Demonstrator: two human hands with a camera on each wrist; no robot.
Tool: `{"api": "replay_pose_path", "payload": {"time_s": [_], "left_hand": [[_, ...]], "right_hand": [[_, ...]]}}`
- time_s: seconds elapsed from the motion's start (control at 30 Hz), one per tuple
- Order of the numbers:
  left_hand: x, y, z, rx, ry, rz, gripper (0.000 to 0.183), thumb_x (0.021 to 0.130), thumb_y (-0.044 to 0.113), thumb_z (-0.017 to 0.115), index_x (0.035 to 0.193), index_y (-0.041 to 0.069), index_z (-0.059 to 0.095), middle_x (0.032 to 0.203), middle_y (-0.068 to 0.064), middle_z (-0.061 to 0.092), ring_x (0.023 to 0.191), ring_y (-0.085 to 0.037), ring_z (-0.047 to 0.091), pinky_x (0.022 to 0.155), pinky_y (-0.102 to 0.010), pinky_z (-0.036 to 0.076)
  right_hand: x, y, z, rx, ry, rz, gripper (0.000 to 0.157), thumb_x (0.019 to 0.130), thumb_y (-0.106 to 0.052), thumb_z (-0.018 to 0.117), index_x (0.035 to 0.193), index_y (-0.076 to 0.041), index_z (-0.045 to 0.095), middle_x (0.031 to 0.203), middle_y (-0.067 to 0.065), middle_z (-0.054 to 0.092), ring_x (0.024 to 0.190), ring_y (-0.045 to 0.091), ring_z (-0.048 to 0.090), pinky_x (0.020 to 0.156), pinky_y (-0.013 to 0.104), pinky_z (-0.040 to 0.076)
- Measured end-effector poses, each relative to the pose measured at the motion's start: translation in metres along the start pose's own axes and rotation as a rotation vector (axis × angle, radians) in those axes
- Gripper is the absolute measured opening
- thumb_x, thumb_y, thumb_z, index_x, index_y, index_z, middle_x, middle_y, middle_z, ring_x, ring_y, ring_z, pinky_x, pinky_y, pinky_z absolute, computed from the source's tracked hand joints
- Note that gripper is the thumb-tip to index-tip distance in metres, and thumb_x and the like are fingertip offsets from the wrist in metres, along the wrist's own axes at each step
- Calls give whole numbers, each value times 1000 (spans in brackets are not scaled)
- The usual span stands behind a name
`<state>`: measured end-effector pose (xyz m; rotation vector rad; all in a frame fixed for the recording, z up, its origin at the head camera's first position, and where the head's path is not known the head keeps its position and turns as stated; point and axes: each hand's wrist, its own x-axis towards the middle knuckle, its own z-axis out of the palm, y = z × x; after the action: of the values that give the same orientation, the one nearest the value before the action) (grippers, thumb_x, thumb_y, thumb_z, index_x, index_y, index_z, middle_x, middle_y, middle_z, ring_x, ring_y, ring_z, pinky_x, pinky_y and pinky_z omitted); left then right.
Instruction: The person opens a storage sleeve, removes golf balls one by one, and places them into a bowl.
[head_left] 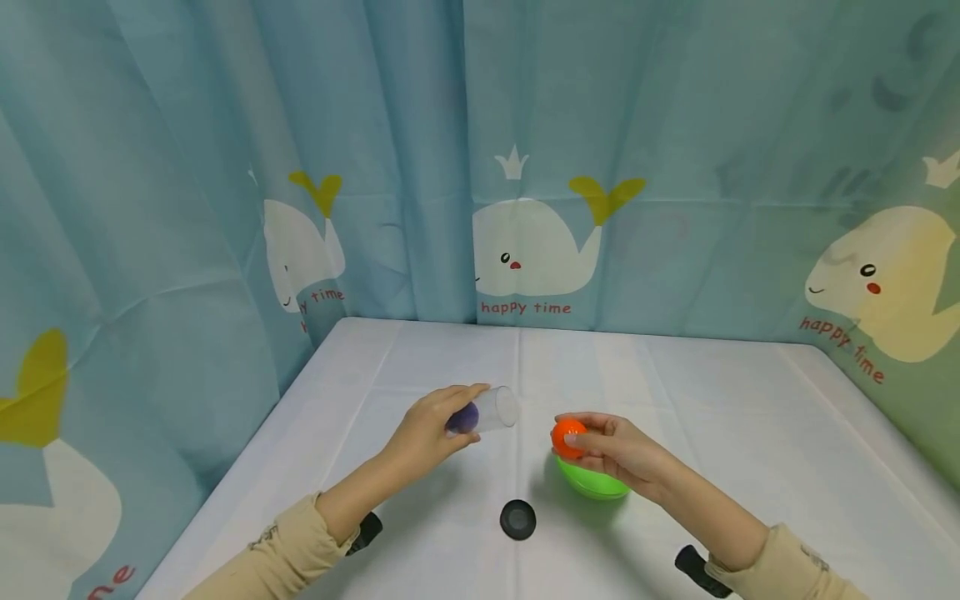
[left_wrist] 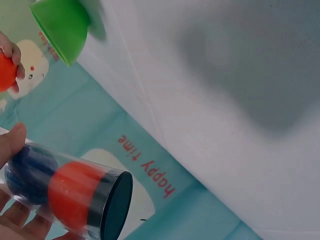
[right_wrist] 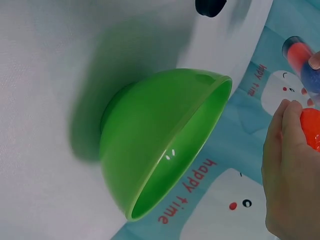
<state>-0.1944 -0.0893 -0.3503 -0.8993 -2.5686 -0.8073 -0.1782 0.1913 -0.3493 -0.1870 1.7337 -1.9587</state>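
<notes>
My left hand point(head_left: 423, 427) grips a clear plastic tube point(head_left: 495, 408), tilted above the table with its clear end toward the right. Inside sits a dark blue ball point(left_wrist: 32, 172), and beside it an orange-red ball point(left_wrist: 72, 192) by the tube's black end point(left_wrist: 117, 207). In the head view the hand hides that orange-red ball. Between the thumb and fingers of my right hand point(head_left: 622, 450) is another orange ball point(head_left: 567, 435). It is held over the rim of a green bowl point(head_left: 596, 485), whose bottom is out of sight.
A round black cap point(head_left: 517, 520) lies on the white-covered table point(head_left: 420, 358), left of and nearer than the bowl. Light blue curtains point(head_left: 405, 125) with whale prints hang behind the table and along its sides. Black wrist devices point(head_left: 699, 570) show near both sleeves.
</notes>
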Motion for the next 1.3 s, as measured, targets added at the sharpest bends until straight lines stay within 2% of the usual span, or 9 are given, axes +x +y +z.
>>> {"api": "replay_pose_path", "payload": {"time_s": [0.17,0.4,0.53,0.67,0.77,0.9,1.0,1.13,1.3], "left_hand": [[1,-1,1,10,1,7,62,74,13,79,132,13,55,118,-8,64,107,-24,62,86,-39,53],[1,0,1,13,4,8,62,74,13,79,131,12,55,118,-8,65,106,-24,62,86,-40,52],[1,0,0,8,3,6,62,74,13,79,131,12,55,118,-8,65,106,-25,62,86,-41,52],[2,1,1,1,7,-6,62,74,12,79,131,11,56,119,-8,64,107,-25,62,85,-41,53],[2,2,1,-5,16,-9,62,73,12,80,130,11,56,120,-9,64,106,-25,62,84,-40,53],[3,3,1,-13,19,-3,62,73,10,80,130,10,56,119,-10,64,105,-25,63,84,-40,53],[3,3,2,-12,13,0,62,73,10,79,130,10,56,118,-10,65,105,-25,63,85,-40,53],[3,3,4,-10,4,9,61,73,10,79,130,9,56,117,-9,65,105,-24,63,85,-39,53],[3,5,5,-23,-3,13,61,73,10,79,130,9,56,118,-10,65,105,-24,63,85,-39,53]], "right_hand": [[-1,0,1,-69,16,1,55,91,-13,60,136,10,38,112,1,61,100,12,63,87,23,52],[2,2,0,-352,104,-46,51,87,-17,66,130,5,50,113,5,63,94,14,61,85,25,52],[3,3,-2,-472,97,-104,50,85,-17,69,126,5,53,114,12,63,96,18,62,83,28,51],[6,5,-6,-544,72,-168,48,84,-14,70,124,7,54,117,21,61,97,22,64,81,24,52],[9,8,-10,-641,79,-224,44,83,-9,70,121,8,56,116,24,61,93,23,64,78,20,52],[12,13,-14,-826,127,-332,39,80,-5,71,115,7,59,112,23,62,90,25,64,77,23,53],[14,17,-16,-909,173,-390,36,78,-3,72,111,7,61,108,21,64,88,26,64,76,28,55],[17,24,-20,-966,198,-403,34,77,-2,73,109,5,62,105,18,65,88,25,63,76,31,55],[19,31,-23,-1083,191,-389,36,75,-3,75,108,4,62,104,15,66,86,21,61,74,29,55]]}}
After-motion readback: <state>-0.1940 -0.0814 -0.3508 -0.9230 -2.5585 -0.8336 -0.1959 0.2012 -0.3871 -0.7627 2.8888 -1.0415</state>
